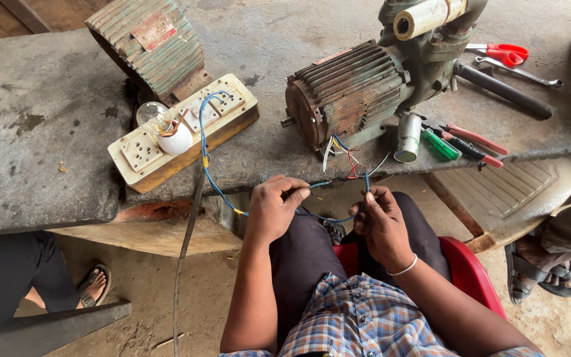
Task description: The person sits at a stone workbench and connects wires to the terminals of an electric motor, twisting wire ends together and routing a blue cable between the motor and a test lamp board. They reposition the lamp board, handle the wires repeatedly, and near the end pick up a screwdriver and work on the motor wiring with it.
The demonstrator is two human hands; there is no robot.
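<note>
Here the blue wire (328,217) runs pinched between both hands' fingers (297,192)

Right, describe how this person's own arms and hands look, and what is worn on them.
Both forearms are bare; no sleeves show on them. The right hand has a thin silver bangle at the wrist. The left hand wears no ring, watch or glove. A blue, white and orange checked shirt shows below.
</note>
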